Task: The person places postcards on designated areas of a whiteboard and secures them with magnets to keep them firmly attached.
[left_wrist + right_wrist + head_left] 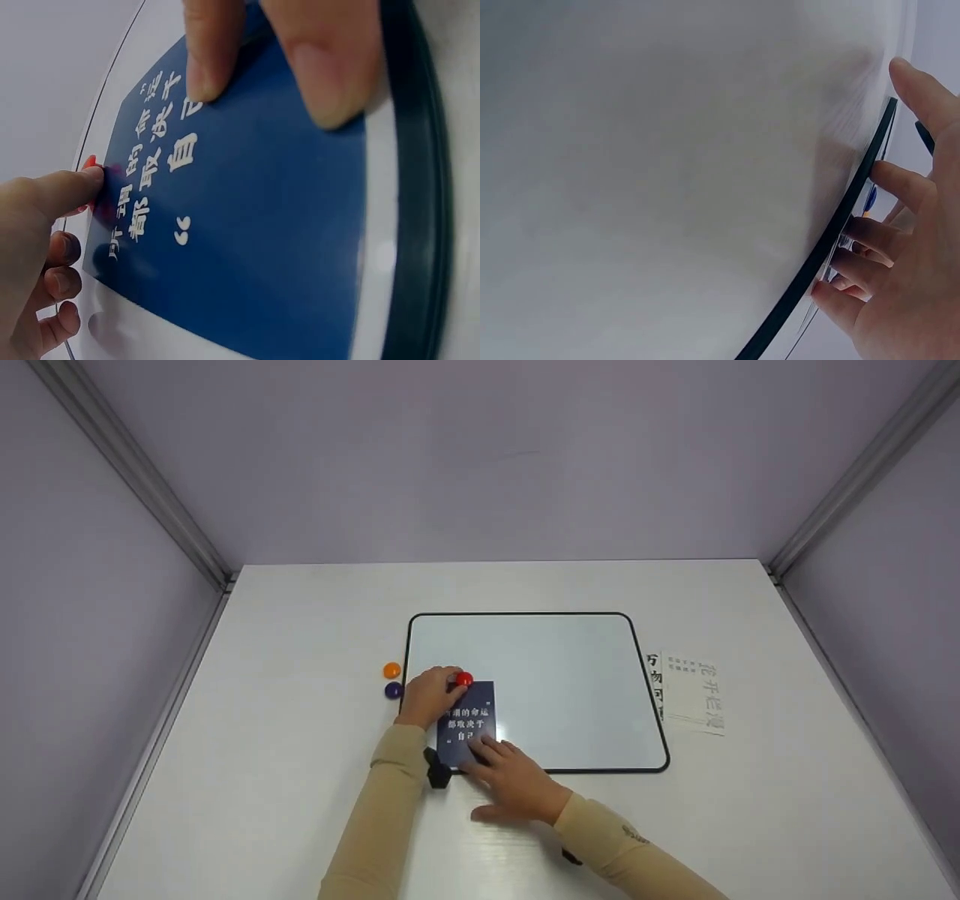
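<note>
A dark blue card point(484, 697) printed with white characters lies on the left part of a whiteboard point(570, 690) with a black rim. At the card's top edge my left hand point(427, 697) pinches a round red magnet point(465, 679) between thumb and fingers. In the left wrist view only a sliver of the red magnet point(91, 162) shows behind the thumb. Spread over the card's lower right corner, my right hand point(517, 784) rests its fingertips there. Its thumb points out toward the table below the board. The right wrist view shows its fingers point(896, 184) along the black rim.
Left of the board sit an orange magnet point(391, 670) and a dark blue magnet point(394, 690). Beyond the board's right side lie pale paper cards point(694, 694) with dark characters, one partly hidden by the rim. Light walls enclose the white table point(300, 622) at the back and sides.
</note>
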Action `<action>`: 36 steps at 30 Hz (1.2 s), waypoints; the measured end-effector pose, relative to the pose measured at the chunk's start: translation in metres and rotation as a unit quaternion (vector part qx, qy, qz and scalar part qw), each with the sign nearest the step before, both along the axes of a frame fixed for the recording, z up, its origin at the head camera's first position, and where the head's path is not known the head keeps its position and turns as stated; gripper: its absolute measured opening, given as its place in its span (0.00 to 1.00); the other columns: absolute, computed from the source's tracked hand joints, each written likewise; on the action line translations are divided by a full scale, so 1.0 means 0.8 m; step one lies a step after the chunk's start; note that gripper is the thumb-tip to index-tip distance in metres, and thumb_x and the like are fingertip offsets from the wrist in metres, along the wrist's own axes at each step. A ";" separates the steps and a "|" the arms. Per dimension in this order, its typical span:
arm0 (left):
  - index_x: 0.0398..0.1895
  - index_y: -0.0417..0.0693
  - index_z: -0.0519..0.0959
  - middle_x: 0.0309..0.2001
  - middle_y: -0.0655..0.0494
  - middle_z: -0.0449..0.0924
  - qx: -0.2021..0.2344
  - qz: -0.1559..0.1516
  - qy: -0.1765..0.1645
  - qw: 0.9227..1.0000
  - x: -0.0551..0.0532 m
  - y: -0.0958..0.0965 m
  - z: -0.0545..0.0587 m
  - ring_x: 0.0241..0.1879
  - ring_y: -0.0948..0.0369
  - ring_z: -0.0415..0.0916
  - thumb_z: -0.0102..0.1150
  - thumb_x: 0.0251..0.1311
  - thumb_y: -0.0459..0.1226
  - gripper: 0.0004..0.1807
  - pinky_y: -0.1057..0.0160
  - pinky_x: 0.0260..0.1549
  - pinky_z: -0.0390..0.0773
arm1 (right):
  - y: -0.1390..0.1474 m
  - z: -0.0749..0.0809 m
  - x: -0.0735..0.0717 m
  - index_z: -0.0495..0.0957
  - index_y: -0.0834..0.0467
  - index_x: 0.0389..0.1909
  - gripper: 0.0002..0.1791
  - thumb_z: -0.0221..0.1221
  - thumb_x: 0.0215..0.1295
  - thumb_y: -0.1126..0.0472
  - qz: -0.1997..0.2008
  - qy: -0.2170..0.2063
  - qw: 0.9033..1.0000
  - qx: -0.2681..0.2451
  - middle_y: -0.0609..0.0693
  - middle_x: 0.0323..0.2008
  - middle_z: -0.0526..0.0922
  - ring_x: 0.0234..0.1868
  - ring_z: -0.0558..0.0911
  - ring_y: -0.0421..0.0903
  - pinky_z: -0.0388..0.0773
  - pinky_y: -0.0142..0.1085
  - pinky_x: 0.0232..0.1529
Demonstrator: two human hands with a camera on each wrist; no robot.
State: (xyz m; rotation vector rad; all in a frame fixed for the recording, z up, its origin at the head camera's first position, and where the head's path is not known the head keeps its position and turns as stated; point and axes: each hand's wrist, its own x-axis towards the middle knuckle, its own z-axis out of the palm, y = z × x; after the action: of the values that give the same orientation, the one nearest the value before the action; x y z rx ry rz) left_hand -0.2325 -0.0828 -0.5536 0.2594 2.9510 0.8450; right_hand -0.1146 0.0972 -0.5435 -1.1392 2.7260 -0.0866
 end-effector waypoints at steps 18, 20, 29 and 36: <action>0.57 0.43 0.78 0.54 0.46 0.83 0.008 0.006 0.002 1.000 0.005 -0.002 0.001 0.56 0.51 0.80 0.61 0.62 0.42 0.21 0.53 0.60 0.78 | 0.002 0.001 0.001 0.63 0.48 0.71 0.43 0.57 0.58 0.32 0.000 0.005 1.000 -0.007 0.57 0.74 0.61 0.75 0.61 0.56 0.65 0.49 0.73; 0.57 0.43 0.77 0.54 0.45 0.83 0.009 0.007 0.006 1.000 0.006 -0.003 0.001 0.56 0.50 0.80 0.61 0.62 0.42 0.22 0.53 0.59 0.78 | 0.002 0.002 0.001 0.62 0.48 0.71 0.43 0.57 0.58 0.32 -0.004 -0.003 1.000 -0.009 0.57 0.74 0.60 0.75 0.60 0.56 0.64 0.49 0.73; 0.56 0.42 0.78 0.54 0.43 0.82 0.023 0.012 0.028 0.999 0.016 -0.010 0.000 0.56 0.49 0.80 0.60 0.62 0.42 0.21 0.52 0.58 0.78 | 0.001 0.003 0.001 0.66 0.47 0.68 0.38 0.58 0.59 0.34 -0.026 -0.029 0.999 -0.039 0.56 0.73 0.62 0.74 0.63 0.55 0.64 0.49 0.73; 0.56 0.43 0.78 0.48 0.46 0.84 0.018 0.013 0.038 0.999 0.029 -0.013 0.002 0.47 0.53 0.82 0.59 0.63 0.42 0.20 0.54 0.51 0.81 | 0.002 0.002 0.004 0.69 0.48 0.66 0.34 0.59 0.61 0.38 -0.021 -0.009 0.997 -0.078 0.57 0.70 0.66 0.70 0.68 0.55 0.68 0.48 0.71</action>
State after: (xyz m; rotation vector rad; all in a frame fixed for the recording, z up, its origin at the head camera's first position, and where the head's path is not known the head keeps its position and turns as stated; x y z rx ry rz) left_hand -0.2094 -0.0933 -0.5521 0.2610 3.0174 0.9137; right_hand -0.1115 0.0987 -0.5416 -1.1147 2.7680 -0.3185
